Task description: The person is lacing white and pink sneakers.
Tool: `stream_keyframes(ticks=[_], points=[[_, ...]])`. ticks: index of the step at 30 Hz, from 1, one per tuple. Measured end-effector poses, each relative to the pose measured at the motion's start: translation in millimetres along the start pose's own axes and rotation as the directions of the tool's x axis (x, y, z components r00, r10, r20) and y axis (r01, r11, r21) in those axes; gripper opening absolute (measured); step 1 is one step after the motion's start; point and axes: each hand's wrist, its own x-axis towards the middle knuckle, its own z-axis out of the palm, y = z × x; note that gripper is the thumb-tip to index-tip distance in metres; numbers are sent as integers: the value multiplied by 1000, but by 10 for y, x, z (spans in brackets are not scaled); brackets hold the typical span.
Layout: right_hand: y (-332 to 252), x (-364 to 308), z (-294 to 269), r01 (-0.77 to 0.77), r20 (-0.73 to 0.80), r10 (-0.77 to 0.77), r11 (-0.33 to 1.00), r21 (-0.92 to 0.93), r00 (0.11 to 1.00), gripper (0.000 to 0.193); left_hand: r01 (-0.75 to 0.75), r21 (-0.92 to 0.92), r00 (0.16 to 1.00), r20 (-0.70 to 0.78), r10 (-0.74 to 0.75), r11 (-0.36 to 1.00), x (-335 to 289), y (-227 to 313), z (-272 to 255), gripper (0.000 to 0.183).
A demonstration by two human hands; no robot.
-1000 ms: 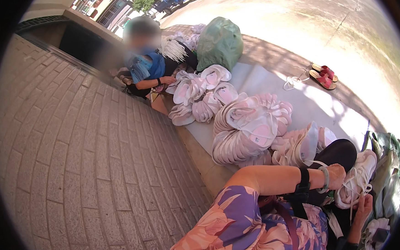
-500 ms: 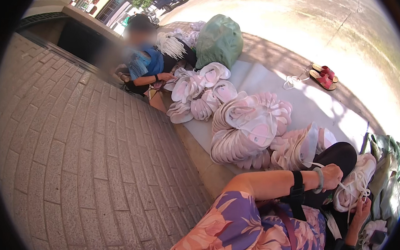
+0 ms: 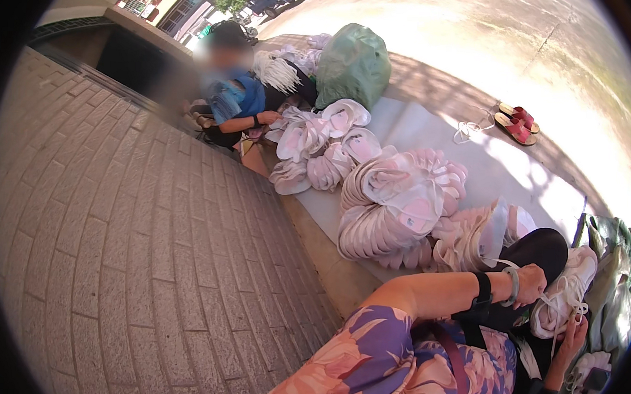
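A white shoe upper (image 3: 557, 313) with white laces rests at my lap, beside my black-clad knee (image 3: 541, 253). My left hand (image 3: 529, 285) is closed at the knee side of it, pinching a white shoelace (image 3: 508, 264) that trails over the knee. On the upper's near right side, my right hand (image 3: 573, 335) has its fingers bent around a lace by the eyelets. Parts of the right fingers are hidden behind the laces. Close past the knee lies a bundle of pale shoe uppers (image 3: 465, 239).
More bundled uppers (image 3: 402, 195) run along a pale sheet (image 3: 399, 130) toward a co-worker (image 3: 236, 98) seated beside a green sack (image 3: 354, 66). Red sandals (image 3: 516, 127) lie beyond the sheet. A brick wall (image 3: 146, 244) borders the left, and green sacking (image 3: 617, 288) lies at right.
The whole view has shifted slightly, with things now a little further right. Both hands keep nearly the same place at the upper and its laces.
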Motion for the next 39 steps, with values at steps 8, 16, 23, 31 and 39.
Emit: stream_keyframes(ticks=[8,16,23,31,39], points=[[-51,-5,35,23,41,-27,993,114,999,44,-71,-149,997,10,73,986,177,-339,6,19],[-27,-17,5,89,82,-91,996,22,992,53,-28,-199,996,79,44,980,169,-314,-35,14],[-17,-51,40,96,52,-100,993,63,994,49,46,-151,978,209,-14,987,643,-593,108,15],[-41,-35,25,79,72,-83,996,49,994,52,240,56,800,554,-230,969,1148,-929,150,44],[94,-19,-79,87,37,-88,996,24,995,49,87,-229,926,378,5,970,1284,-1085,361,17]])
